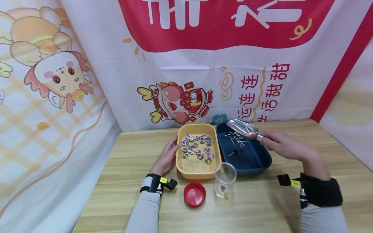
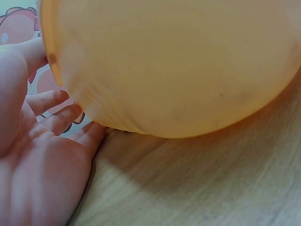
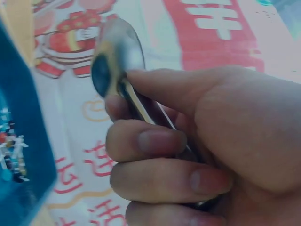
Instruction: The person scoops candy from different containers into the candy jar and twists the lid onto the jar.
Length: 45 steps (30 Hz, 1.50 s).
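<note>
1. The wooden table (image 1: 125, 181) carries everything here, with the 2 trays side by side near its back edge.
2. Blue tray (image 1: 256, 161) on the right: a loose pile sits toward the back, so I'd say there's plenty left to scoop.
3. Yellow tray (image 1: 196, 175) on the left: pieces are spread over most of its floor, so I'd call that side largely unscooped too.
4. Right hand (image 1: 282, 145): fingers curled tight around the scoop handle, thumb laid along it.
5. Left hand (image 1: 165, 158): fingers fairly straight and spread against the yellow tray's outer left side, thumb up by the rim. Looks like steadying.
6. Metal scoop (image 1: 243, 127): up over the back of the blue tray. Can't tell if it's loaded.
7. Clear jar (image 1: 225, 181): upright, in front of where the trays meet, no candy I can make out inside. My guess is the filling's barely begun, if at all.
8. Red lid (image 1: 195, 195): on the table left of the jar, so uncapping looks done.
9. Swirl candies (image 1: 195, 145) in yellow, dark-headed sticks (image 1: 235, 151) in blue. Smallest stuff, seemingly unmixed.
</note>
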{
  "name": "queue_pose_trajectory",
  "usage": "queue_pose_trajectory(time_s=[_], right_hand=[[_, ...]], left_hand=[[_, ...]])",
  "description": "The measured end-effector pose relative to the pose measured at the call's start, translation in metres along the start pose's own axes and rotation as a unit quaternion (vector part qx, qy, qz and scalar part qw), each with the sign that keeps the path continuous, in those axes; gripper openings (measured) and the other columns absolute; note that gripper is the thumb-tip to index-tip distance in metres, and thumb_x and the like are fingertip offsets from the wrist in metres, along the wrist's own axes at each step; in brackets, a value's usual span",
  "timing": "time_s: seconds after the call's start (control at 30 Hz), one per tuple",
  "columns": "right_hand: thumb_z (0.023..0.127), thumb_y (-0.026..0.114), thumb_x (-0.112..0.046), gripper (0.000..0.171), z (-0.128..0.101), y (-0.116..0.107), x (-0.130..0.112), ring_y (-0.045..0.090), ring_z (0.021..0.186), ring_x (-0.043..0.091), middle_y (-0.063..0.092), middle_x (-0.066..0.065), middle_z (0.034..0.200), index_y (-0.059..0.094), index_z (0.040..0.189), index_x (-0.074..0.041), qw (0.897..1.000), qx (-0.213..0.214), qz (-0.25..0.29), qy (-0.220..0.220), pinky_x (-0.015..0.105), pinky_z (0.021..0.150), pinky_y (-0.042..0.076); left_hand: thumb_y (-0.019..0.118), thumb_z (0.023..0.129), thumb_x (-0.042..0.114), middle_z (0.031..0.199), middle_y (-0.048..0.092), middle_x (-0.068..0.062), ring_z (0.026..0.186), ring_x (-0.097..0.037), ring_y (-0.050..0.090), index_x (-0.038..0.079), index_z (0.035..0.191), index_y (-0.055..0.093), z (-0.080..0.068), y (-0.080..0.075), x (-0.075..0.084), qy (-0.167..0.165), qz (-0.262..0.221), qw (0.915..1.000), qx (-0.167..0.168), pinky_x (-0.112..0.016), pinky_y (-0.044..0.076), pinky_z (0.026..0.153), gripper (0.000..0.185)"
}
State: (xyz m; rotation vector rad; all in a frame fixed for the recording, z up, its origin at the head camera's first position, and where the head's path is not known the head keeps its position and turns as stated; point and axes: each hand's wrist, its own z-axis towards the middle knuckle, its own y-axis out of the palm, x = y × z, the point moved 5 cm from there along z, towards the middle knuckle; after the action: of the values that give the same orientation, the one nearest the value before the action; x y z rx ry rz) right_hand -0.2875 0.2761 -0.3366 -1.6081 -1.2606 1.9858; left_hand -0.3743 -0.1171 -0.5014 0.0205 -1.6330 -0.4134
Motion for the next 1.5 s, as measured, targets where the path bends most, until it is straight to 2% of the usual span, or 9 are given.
queue_pose_trajectory(time_s=[0.07,0.3,0.37,0.6,0.77,0.87,0.97,1.27,1.5], right_hand=[[0.11,0.048,-0.024,0.028,-0.007,-0.005,-0.005,0.054,0.09,0.025,0.059,0.006,0.098,0.064,0.123,-0.006,1.0,0.001,0.003,-0.006,0.032,0.069,0.054],[0.109,0.05,-0.025,0.017,-0.03,-0.015,-0.02,0.055,0.081,0.021,0.056,0.003,0.085,0.063,0.104,-0.015,1.0,-0.005,-0.008,-0.022,0.03,0.061,0.049],[0.108,0.051,-0.023,0.014,-0.036,-0.017,-0.026,0.055,0.079,0.02,0.056,0.003,0.084,0.063,0.103,-0.017,0.999,-0.001,-0.009,-0.034,0.03,0.06,0.048],[0.105,0.059,-0.02,0.014,-0.054,-0.022,-0.042,0.056,0.08,0.017,0.06,-0.004,0.086,0.07,0.111,-0.024,0.998,-0.004,-0.021,-0.054,0.029,0.058,0.048],[0.103,0.061,-0.022,0.022,-0.065,-0.024,-0.045,0.063,0.086,0.011,0.072,-0.012,0.098,0.075,0.12,-0.025,0.998,-0.031,-0.042,-0.041,0.024,0.068,0.056],[0.103,0.062,-0.025,0.024,-0.069,-0.026,-0.042,0.065,0.088,0.008,0.075,-0.014,0.107,0.076,0.123,-0.022,0.997,-0.039,-0.059,-0.023,0.024,0.074,0.059],[0.102,0.064,-0.028,0.025,-0.073,-0.027,-0.038,0.066,0.088,0.006,0.075,-0.015,0.106,0.076,0.122,-0.021,0.996,-0.044,-0.071,-0.009,0.023,0.072,0.059],[0.1,0.068,-0.028,0.02,-0.074,-0.022,-0.038,0.066,0.086,0.007,0.076,-0.015,0.104,0.079,0.117,-0.025,0.996,-0.066,-0.065,-0.01,0.024,0.069,0.059],[0.1,0.068,-0.028,0.019,-0.073,-0.019,-0.04,0.066,0.085,0.008,0.075,-0.018,0.101,0.079,0.115,-0.027,0.995,-0.07,-0.065,-0.007,0.024,0.069,0.058]], left_hand=[[0.055,0.106,0.021,0.165,0.031,-0.009,0.145,-0.028,0.041,0.017,0.162,0.028,0.0,-0.001,0.001,0.0,-0.001,1.0,0.001,-0.042,0.038,0.119,0.062],[0.053,0.107,0.02,0.164,0.032,-0.009,0.144,-0.029,0.042,0.018,0.162,0.028,0.001,-0.001,0.002,-0.003,0.003,1.0,0.002,-0.042,0.039,0.119,0.06],[0.053,0.107,0.02,0.165,0.031,-0.009,0.145,-0.028,0.042,0.018,0.162,0.028,0.001,-0.001,0.002,-0.001,0.002,1.0,0.0,-0.042,0.039,0.119,0.06],[0.052,0.108,0.019,0.165,0.03,-0.011,0.146,-0.029,0.04,0.017,0.161,0.028,0.002,0.0,0.004,0.004,0.001,1.0,-0.005,-0.042,0.038,0.12,0.059],[0.053,0.107,0.019,0.164,0.031,-0.011,0.145,-0.029,0.041,0.017,0.161,0.028,0.001,0.001,0.004,0.0,-0.003,1.0,-0.004,-0.042,0.039,0.119,0.06],[0.053,0.107,0.019,0.165,0.031,-0.011,0.145,-0.029,0.041,0.017,0.162,0.027,0.001,0.001,0.004,-0.001,-0.002,1.0,-0.002,-0.042,0.038,0.12,0.06],[0.053,0.107,0.02,0.165,0.029,-0.011,0.146,-0.029,0.04,0.017,0.162,0.027,0.001,0.0,0.002,-0.002,0.002,1.0,0.001,-0.042,0.038,0.12,0.061],[0.058,0.105,0.016,0.17,0.019,-0.005,0.15,-0.025,0.033,0.017,0.162,0.026,0.001,-0.002,-0.001,0.004,0.013,0.9999,0.0,-0.037,0.039,0.119,0.066],[0.064,0.101,0.013,0.172,0.014,-0.004,0.154,-0.022,0.024,0.017,0.163,0.024,0.003,-0.002,-0.001,0.003,0.021,0.9998,0.001,-0.034,0.035,0.121,0.074]])
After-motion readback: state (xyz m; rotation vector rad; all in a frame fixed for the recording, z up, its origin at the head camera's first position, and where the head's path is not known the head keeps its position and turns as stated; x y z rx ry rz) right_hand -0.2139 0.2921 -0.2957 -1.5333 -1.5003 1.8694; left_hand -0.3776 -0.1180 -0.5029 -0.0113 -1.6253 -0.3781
